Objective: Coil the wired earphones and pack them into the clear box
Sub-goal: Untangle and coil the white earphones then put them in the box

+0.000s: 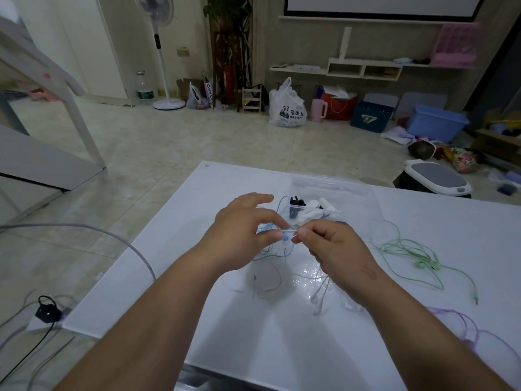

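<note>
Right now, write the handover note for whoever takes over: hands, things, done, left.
Left hand: pinches the blue earphones cable.
Right hand: pinches the same cable, close to the left.
Box: on the table behind the hands, with black and white pieces inside; I cannot tell what they are.
Loose on the table: white earphones under the hands, green earphones to the right, purple earphones near right.
Done: blue set lifted, not coiled.
Left: coil and box blue, then the other three.
</note>
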The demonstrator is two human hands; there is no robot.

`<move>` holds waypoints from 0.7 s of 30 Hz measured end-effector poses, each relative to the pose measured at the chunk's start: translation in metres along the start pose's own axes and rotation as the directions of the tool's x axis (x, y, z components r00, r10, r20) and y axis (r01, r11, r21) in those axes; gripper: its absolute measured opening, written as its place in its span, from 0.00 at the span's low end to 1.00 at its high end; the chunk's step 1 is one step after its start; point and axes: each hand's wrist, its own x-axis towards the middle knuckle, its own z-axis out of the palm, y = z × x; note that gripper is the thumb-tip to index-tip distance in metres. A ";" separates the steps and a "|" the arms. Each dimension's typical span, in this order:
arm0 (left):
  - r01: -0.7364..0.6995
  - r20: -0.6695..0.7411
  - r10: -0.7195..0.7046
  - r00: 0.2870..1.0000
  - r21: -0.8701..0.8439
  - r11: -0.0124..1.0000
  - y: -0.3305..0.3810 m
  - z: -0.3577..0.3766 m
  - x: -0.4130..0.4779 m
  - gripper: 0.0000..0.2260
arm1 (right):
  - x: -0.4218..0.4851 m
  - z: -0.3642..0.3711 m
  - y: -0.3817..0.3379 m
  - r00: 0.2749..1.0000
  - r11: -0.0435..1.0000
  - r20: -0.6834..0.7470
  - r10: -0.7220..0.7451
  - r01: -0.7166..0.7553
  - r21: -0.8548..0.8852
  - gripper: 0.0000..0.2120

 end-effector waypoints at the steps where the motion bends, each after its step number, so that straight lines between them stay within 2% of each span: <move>1: -0.007 0.009 0.007 1.000 -0.013 1.000 0.001 0.001 0.000 0.05 | 0.000 0.000 -0.001 1.000 1.000 0.000 -0.001 0.001 0.008 0.11; 4: 0.034 0.037 -0.029 0.999 -0.159 0.987 0.006 0.000 -0.001 0.06 | 0.000 0.000 -0.001 1.000 0.999 -0.009 0.009 -0.009 0.043 0.11; 7: 0.127 0.010 -0.132 0.991 -0.342 0.931 0.012 -0.001 -0.001 0.08 | 0.000 -0.001 -0.001 0.999 0.990 -0.011 0.049 -0.047 0.132 0.11; 10: 0.143 -0.143 -0.231 0.962 -0.453 0.880 0.015 -0.004 0.002 0.07 | 0.001 -0.002 -0.003 0.994 0.939 0.011 0.111 -0.109 0.326 0.11; 12: 0.121 -0.247 -0.258 0.934 -0.461 0.879 0.012 -0.007 0.004 0.07 | 0.000 -0.004 -0.005 0.993 0.924 0.020 0.119 -0.118 0.364 0.11; 15: 0.146 -0.312 -0.359 0.880 -0.543 0.827 0.007 -0.012 0.005 0.07 | 0.001 -0.007 -0.004 0.995 0.926 0.009 0.096 -0.092 0.366 0.11; 18: 0.197 -0.261 -0.399 0.879 -0.563 0.803 0.005 -0.017 0.005 0.07 | 0.003 -0.007 -0.003 0.996 0.926 -0.015 0.090 -0.078 0.370 0.11; 21: 0.307 -0.135 -0.420 0.897 -0.493 0.814 0.002 -0.020 0.003 0.08 | 0.004 -0.007 -0.002 0.996 0.925 -0.022 0.090 -0.075 0.373 0.12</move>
